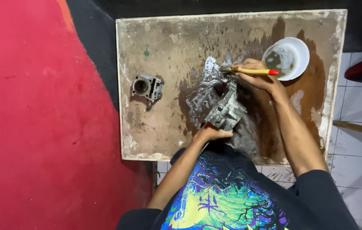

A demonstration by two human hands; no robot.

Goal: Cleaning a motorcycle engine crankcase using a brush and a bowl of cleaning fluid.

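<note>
Engine casing (226, 111) mid-board, left hand (210, 133) gripping near edge; right hand (257, 76) grasping brush (249, 70).

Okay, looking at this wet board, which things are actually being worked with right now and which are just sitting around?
In use:
left hand steadying the grey cast-metal engine casing
right hand holding the yellow-handled brush with red tip
white round bowl of murky liquid, beside the brush

Lying about:
grey metal cylinder block with round bore, apart at the board's left
</note>
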